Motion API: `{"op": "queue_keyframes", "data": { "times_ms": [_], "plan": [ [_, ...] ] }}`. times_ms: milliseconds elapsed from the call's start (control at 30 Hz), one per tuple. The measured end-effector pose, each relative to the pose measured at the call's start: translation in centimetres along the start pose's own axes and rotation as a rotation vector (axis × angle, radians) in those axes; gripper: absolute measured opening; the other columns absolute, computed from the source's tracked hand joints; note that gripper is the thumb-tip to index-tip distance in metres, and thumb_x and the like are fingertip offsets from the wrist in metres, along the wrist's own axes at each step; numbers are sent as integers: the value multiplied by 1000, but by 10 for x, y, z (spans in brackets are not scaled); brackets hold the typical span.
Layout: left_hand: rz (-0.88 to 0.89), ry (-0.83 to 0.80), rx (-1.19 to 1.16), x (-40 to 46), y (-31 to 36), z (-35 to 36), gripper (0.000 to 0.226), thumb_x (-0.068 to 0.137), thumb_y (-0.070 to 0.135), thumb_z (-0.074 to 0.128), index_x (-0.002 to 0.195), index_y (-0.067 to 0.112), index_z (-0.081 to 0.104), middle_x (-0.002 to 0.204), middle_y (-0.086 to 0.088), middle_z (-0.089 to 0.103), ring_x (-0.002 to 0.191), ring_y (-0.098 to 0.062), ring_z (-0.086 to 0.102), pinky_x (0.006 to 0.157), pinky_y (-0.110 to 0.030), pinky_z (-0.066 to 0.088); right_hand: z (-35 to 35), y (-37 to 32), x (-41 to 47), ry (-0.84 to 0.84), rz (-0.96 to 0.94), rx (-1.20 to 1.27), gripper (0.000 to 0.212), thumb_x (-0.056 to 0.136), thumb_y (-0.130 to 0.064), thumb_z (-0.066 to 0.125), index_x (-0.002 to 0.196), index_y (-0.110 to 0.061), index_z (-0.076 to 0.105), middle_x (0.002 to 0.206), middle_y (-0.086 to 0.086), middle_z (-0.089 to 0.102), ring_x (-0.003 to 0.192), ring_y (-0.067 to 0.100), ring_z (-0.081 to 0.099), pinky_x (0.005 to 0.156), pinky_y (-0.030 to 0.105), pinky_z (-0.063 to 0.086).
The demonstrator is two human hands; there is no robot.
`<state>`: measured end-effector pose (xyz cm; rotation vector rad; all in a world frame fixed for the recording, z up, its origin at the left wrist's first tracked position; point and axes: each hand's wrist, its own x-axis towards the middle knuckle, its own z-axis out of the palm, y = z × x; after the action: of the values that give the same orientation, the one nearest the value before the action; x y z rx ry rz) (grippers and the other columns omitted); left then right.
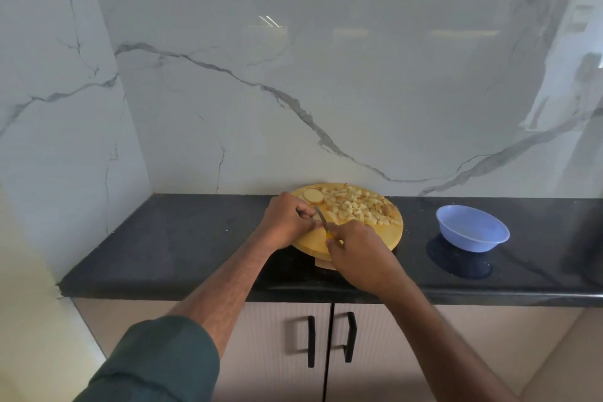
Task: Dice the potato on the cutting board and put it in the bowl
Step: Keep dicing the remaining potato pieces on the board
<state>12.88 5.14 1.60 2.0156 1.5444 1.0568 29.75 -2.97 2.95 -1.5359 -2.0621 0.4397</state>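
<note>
We count one cutting board [365, 238], one bowl [472, 228], one knife [322, 218], one round potato slice [313, 195], two hands.

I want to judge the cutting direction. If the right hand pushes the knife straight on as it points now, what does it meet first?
Probably the potato piece under the left hand fingertips; the knife in the right hand points there. Depth is unclear.

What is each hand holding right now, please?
Left hand: fingers curled on a potato piece on the cutting board.
Right hand: grips the knife.
</note>
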Motion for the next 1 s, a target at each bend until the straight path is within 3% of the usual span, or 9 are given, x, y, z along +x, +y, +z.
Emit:
{"op": "queue_keyframes", "data": {
  "times_ms": [133, 367, 500, 633, 767, 867, 1000],
  "plan": [
    [8, -14, 39, 3, -2, 3, 33, 76, 32, 81, 75, 0, 70, 74, -15, 69, 66, -9, 56, 84, -43, 58, 6, -3, -2, -7, -4, -109, 38, 106, -28, 41, 140, -20, 57, 99, 3, 64, 85, 18, 63, 77, 35, 56],
    [1, -8, 44, 2, 1, 4, 30, 70, 31, 73, 74, 1, 71, 70, -14, 67, 60, -9, 51, 80, -46, 58, 1, -3, -14, -50, -38, -213, 39, 106, -27, 39, 140, -18, 55, 101, 4, 63, 89, 21, 60, 81, 40, 55],
    [-15, -21, 54, 1, 4, 4, 32, 70, 36, 71, 63, 5, 66, 57, -8, 60, 56, -9, 47, 75, -39, 57, -5, 0, -21, -62, -86, -326, 38, 106, -26, 38, 141, -18, 53, 93, 0, 55, 88, 21, 55, 70, 33, 45],
    [-1, -12, 77, -1, 5, 5, 39, 76, 26, 72, 47, 15, 49, 45, 10, 38, 49, -7, 34, 63, -29, 38, -13, 5, -18, -82, -138, -423, 34, 102, -25, 40, 129, -17, 58, 89, 3, 58, 78, 22, 56, 62, 33, 41],
    [-15, 8, 91, 0, 1, 7, 32, 77, 24, 74, 56, 6, 59, 47, 9, 44, 49, -6, 37, 64, -28, 37, -29, 9, -13, -150, -221, -507, 36, 104, -27, 41, 135, -17, 55, 85, 0, 54, 77, 20, 54, 67, 35, 46],
    [-13, 18, 93, 0, 0, 7, 30, 77, 30, 79, 61, 8, 66, 50, 9, 52, 51, -5, 43, 62, -28, 38, -37, 14, -14, -166, -265, -558, 41, 107, -29, 38, 146, -20, 47, 82, -1, 54, 76, 18, 56, 72, 37, 52],
    [-13, -4, 50, -3, 6, 2, 5, 78, 28, 84, 76, 24, 81, 75, 8, 74, 75, -8, 67, 72, -33, 54, -41, 23, -13, -168, -269, -577, 46, 108, -33, 36, 154, -27, 38, 85, -4, 51, 81, 16, 55, 77, 36, 52]
  ]
}}
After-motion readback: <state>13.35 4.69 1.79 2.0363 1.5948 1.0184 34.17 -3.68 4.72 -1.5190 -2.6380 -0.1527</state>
